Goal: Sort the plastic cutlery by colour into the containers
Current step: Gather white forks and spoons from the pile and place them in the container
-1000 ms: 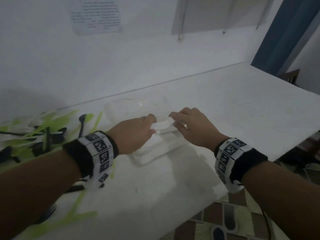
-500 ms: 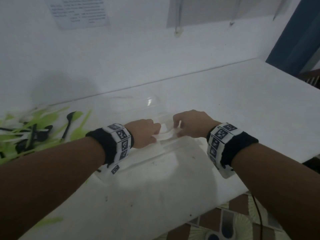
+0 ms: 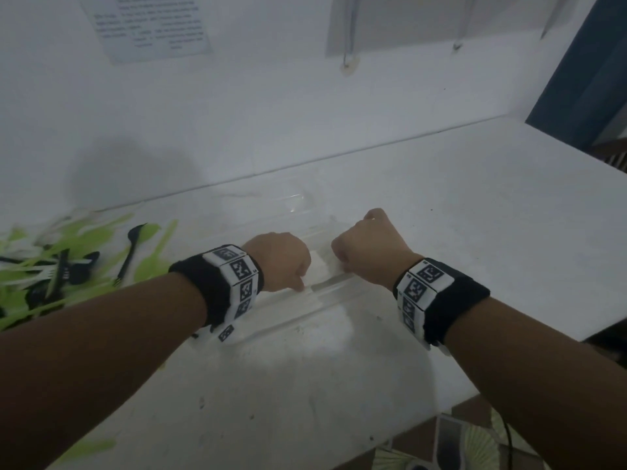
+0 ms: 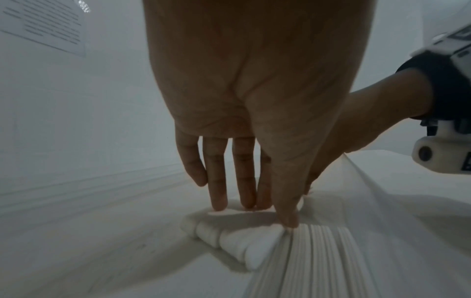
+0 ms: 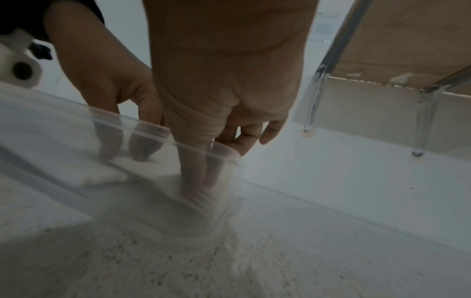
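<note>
With our left hand [image 3: 279,260] and right hand [image 3: 370,250] at frame centre, fingertips pinching white cutlery [image 4: 237,240] inside the clear container [image 3: 319,300], we risk dragging this light container; the unsorted pile [image 3: 68,252] lies at centre left.

**Dim white room, table set against the wall**

A white table [image 3: 475,232] with dark specks on its top stands flush against a white wall [image 3: 237,113]. A printed paper sheet [image 3: 152,25] is fixed high on that wall, its text too blurred to read. Further right hangs a brown board [image 5: 407,40] with metal rods. A dark blue curtain [image 3: 587,62] fills the right edge. Below the table's near edge lies patterned floor tiling [image 3: 475,439]. Light is low and greyish.
</note>
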Motion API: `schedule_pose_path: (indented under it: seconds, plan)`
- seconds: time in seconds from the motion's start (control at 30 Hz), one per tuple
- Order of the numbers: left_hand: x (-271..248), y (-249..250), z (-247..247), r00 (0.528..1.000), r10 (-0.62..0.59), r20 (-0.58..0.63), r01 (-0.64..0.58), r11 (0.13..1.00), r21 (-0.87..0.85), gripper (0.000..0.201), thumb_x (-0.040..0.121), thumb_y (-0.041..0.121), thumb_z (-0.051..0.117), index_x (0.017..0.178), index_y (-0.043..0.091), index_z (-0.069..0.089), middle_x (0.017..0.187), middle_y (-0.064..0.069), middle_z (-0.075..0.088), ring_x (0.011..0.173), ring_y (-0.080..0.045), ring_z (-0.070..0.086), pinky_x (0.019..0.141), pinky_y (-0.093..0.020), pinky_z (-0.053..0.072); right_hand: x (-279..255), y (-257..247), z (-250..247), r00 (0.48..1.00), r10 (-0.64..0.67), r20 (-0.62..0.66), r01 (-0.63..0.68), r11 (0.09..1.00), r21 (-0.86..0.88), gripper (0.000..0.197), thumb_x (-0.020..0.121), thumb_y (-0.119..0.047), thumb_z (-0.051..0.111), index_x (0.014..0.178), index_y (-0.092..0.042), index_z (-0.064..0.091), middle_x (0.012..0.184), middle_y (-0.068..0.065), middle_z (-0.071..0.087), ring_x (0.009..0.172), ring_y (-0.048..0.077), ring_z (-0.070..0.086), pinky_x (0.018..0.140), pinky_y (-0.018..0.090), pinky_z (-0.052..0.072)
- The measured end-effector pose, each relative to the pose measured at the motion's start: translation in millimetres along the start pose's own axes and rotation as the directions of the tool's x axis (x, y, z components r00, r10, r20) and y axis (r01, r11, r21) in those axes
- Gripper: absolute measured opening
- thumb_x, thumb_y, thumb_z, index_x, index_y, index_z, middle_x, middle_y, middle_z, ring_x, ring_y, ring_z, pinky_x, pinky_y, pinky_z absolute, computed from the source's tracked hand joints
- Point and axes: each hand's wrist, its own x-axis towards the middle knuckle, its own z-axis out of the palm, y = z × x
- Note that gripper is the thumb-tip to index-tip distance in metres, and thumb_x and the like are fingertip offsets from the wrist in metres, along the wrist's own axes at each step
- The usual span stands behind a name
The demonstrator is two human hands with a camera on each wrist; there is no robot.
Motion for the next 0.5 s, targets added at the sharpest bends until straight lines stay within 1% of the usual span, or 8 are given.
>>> schedule_pose_path:
  seconds: [0.1, 0.13, 0.2, 0.27, 0.33, 0.37, 0.43, 0.5]
  plan:
    - [3.4, 5.4, -1.2, 1.0, -0.014, 0.001, 0.014, 0.999, 0.052, 0.016, 0.095, 0.036, 0.069, 0.092, 0.021, 0.064, 0.111, 0.0, 0.067, 0.094, -0.022, 0.06, 0.081, -0.029, 0.046, -0.9, -2.9, -2.3, 1.0, 0.004, 0.01, -0.004, 1.0, -0.004, 0.018, 0.083, -0.013, 0.065, 0.072, -0.021, 0.053, 0.059, -0.009, 0.048, 0.06, 0.019, 0.051, 0.092, 0.035, 0.036]
    - [4.9, 7.8, -1.4, 1.0, -0.021, 0.005, 0.021, 0.997, 0.08, 0.016, 0.095, 0.034, 0.069, 0.09, 0.019, 0.064, 0.108, -0.001, 0.068, 0.092, -0.023, 0.061, 0.08, -0.031, 0.048, -0.9, -4.5, -2.7, 1.0, 0.007, 0.008, -0.007, 1.0, -0.002, 0.021, 0.083, -0.012, 0.065, 0.07, -0.02, 0.051, 0.06, -0.009, 0.048, 0.058, 0.018, 0.049, 0.088, 0.035, 0.033]
    - [7.5, 11.6, -1.6, 0.999, -0.032, 0.011, 0.031, 0.993, 0.116, 0.018, 0.094, 0.033, 0.07, 0.094, 0.014, 0.068, 0.104, -0.004, 0.07, 0.091, -0.027, 0.065, 0.081, -0.033, 0.052, -0.1, -7.7, -2.5, 1.0, 0.025, -0.003, -0.025, 1.0, -0.003, 0.027, 0.084, -0.01, 0.065, 0.067, -0.02, 0.046, 0.061, -0.009, 0.049, 0.058, 0.017, 0.048, 0.083, 0.036, 0.028]
    - [8.1, 10.5, -2.6, 0.999, -0.041, 0.017, 0.04, 0.994, 0.099, 0.02, 0.093, 0.034, 0.071, 0.089, 0.015, 0.066, 0.103, -0.003, 0.07, 0.089, -0.026, 0.065, 0.079, -0.032, 0.052, 0.8, -8.5, -3.8, 0.999, 0.048, -0.006, -0.048, 0.999, 0.017, 0.028, 0.086, -0.014, 0.067, 0.067, -0.02, 0.047, 0.063, -0.009, 0.051, 0.064, 0.018, 0.055, 0.089, 0.038, 0.031]
    - [7.2, 5.9, -3.9, 0.999, -0.043, 0.026, 0.042, 0.998, 0.042, 0.026, 0.093, 0.041, 0.07, 0.08, 0.02, 0.061, 0.101, -0.001, 0.07, 0.09, -0.024, 0.064, 0.081, -0.034, 0.052, 0.6, -6.0, -5.3, 0.997, 0.063, 0.031, -0.066, 0.995, 0.079, 0.03, 0.087, -0.031, 0.074, 0.07, -0.022, 0.051, 0.069, -0.008, 0.057, 0.075, 0.019, 0.063, 0.103, 0.042, 0.033]
    - [6.2, 2.7, -4.4, 0.999, -0.038, 0.039, 0.037, 0.999, 0.016, 0.03, 0.093, 0.045, 0.068, 0.08, 0.02, 0.062, 0.1, 0.0, 0.07, 0.091, -0.023, 0.064, 0.083, -0.036, 0.053, -0.2, -4.7, -7.0, 0.997, 0.063, 0.045, -0.068, 0.991, 0.119, 0.033, 0.086, -0.044, 0.076, 0.073, -0.022, 0.054, 0.073, -0.008, 0.06, 0.08, 0.019, 0.064, 0.106, 0.043, 0.033]
    - [0.4, -3.5, -5.4, 0.999, -0.019, 0.048, 0.02, 0.999, -0.035, 0.038, 0.095, 0.054, 0.061, 0.088, 0.018, 0.07, 0.098, 0.001, 0.07, 0.091, -0.02, 0.065, 0.085, -0.037, 0.053, -1.1, -3.9, -10.7, 0.998, 0.059, 0.027, -0.064, 0.97, 0.233, 0.035, 0.085, -0.06, 0.071, 0.086, -0.026, 0.064, 0.085, -0.009, 0.066, 0.088, 0.018, 0.065, 0.099, 0.041, 0.041]
    - [-9.2, -12.7, -6.9, 0.999, -0.015, -0.03, 0.011, 0.993, -0.121, 0.034, 0.097, 0.054, 0.058, 0.095, 0.023, 0.071, 0.097, 0.008, 0.069, 0.091, -0.014, 0.063, 0.085, -0.034, 0.051, -0.2, -5.5, -14.2, 0.994, 0.097, -0.04, -0.071, 0.906, 0.418, 0.03, 0.091, -0.06, 0.063, 0.097, -0.03, 0.068, 0.095, -0.011, 0.069, 0.094, 0.016, 0.064, 0.089, 0.038, 0.05]
